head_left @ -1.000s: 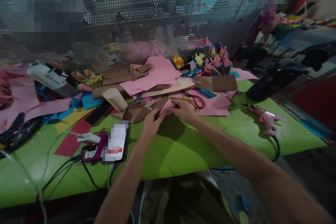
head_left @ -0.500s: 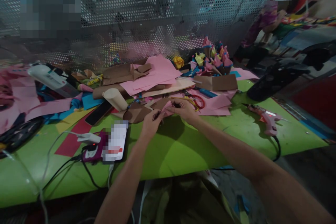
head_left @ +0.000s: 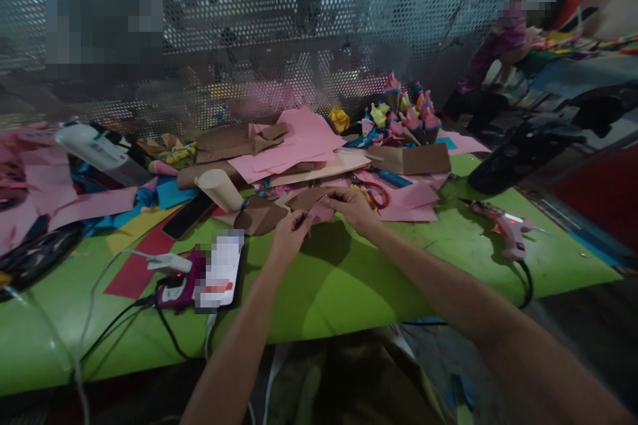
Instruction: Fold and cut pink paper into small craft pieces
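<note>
A small piece of pink paper (head_left: 323,213) is held between my two hands above the green table (head_left: 319,299). My left hand (head_left: 290,236) pinches its left side, fingers closed. On its upper right side, my right hand (head_left: 351,207) pinches it between thumb and fingertips. Behind my hands lie brown paper (head_left: 305,198) and red-handled scissors (head_left: 377,195). A rolled brown paper cone (head_left: 262,216) lies left of my left hand. Part of the pink piece is covered by my fingers.
A pink glue gun (head_left: 509,229) lies at the right, its cord over the edge. A phone (head_left: 223,269) and purple power adapter (head_left: 177,287) with cables sit left. Pink sheets (head_left: 306,139) and paper ice-cream cones (head_left: 413,119) are at the back. A person (head_left: 498,46) is beyond, at right.
The pink paper has been turned in my fingers and now shows more of its flat face below my right hand. My hands have shifted only slightly.
</note>
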{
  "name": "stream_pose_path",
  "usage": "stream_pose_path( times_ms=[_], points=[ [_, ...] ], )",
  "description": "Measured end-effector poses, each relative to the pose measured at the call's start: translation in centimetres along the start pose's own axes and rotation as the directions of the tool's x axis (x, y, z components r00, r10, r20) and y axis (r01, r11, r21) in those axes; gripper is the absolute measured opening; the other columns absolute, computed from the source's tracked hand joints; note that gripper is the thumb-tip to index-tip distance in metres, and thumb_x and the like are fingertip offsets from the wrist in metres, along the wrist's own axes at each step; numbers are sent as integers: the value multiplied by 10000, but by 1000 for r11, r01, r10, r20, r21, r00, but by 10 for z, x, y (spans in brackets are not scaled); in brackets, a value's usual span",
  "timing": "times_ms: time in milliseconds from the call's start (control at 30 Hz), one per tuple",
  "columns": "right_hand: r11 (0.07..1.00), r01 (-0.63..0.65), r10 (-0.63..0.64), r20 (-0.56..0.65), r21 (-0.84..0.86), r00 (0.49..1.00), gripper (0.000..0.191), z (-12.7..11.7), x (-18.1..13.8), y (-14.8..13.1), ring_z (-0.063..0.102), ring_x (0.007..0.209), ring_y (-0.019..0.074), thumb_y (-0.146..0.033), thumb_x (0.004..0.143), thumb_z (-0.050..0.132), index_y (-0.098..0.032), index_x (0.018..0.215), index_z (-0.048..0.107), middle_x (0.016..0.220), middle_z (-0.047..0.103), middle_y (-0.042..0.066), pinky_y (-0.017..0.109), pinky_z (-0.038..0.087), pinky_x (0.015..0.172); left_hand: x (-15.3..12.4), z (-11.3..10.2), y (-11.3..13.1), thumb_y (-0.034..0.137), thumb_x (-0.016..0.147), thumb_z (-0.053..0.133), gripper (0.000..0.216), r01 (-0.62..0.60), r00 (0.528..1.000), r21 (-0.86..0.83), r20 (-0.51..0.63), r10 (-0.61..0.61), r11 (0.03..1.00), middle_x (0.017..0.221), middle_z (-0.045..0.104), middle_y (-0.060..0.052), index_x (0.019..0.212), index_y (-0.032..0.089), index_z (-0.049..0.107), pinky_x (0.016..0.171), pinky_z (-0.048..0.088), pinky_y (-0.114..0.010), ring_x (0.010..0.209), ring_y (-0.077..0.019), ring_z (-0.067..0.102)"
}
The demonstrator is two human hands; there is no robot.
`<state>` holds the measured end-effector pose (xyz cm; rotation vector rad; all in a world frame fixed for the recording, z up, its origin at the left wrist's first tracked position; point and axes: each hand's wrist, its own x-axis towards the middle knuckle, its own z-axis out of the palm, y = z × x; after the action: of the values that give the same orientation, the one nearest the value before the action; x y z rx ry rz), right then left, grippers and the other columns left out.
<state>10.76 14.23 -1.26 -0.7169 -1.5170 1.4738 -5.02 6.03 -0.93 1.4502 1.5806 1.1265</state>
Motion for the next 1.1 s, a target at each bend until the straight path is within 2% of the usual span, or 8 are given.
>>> stream_pose_path(
  times_ms=[133,267,400,533,667,833,967,1100],
  points=[
    [999,-26,26,-3,43,1000,208,-2,1,-2,607,786,167,-415,733,721,-209,765,715,799,701,8,298,460,772,2,2,-2,561,797,612,384,48,999,-125,7,-48,991,619,568,14,867,185,653,498,363,-240,556,-125,496],
    [994,-77,76,23,71,997,270,-2,2,-2,589,807,153,-411,712,741,-204,880,701,866,685,5,279,452,757,4,2,-4,521,765,668,414,61,995,-277,-62,-81,959,801,654,-21,1028,202,645,512,400,-222,670,-136,562],
    [989,-133,128,81,58,988,402,-1,0,-3,606,871,168,-355,618,816,-209,965,674,909,683,2,295,473,813,5,2,-7,502,726,709,417,77,988,-382,-98,-123,921,768,638,-7,1009,206,633,509,404,-213,643,-121,561],
    [989,-133,128,80,66,989,409,0,0,-4,631,841,176,-361,562,848,-205,894,666,893,696,-1,317,499,813,6,2,-8,553,717,694,448,121,981,-433,-84,-173,893,687,617,7,992,205,635,495,403,-226,613,-131,574],
    [988,-131,124,94,76,988,355,1,-1,-5,643,762,170,-388,592,832,-203,850,673,838,709,2,320,515,769,5,1,-8,565,719,683,479,150,979,-490,-46,-198,859,682,651,-9,1014,189,647,494,403,-233,614,-143,597],
    [996,-85,83,81,28,993,279,0,-2,-11,644,716,178,-404,646,799,-199,798,686,766,710,11,328,523,729,4,0,-4,429,735,671,388,159,983,-532,7,-183,832,703,678,-23,1027,174,650,483,402,-223,608,-139,607],
    [994,-86,78,119,64,990,269,0,-3,-13,647,688,171,-403,668,790,-191,797,686,756,713,19,330,527,722,3,0,0,329,734,649,353,148,986,-537,9,-169,831,742,684,-20,1056,187,629,491,407,-217,651,-143,633],
    [994,-110,107,118,23,987,279,-1,-1,-11,643,668,169,-426,660,785,-187,758,681,723,710,21,327,526,705,1,0,2,391,769,628,336,155,986,-498,21,-167,854,707,662,-12,1046,200,621,519,425,-231,648,-149,620]
  ],
)
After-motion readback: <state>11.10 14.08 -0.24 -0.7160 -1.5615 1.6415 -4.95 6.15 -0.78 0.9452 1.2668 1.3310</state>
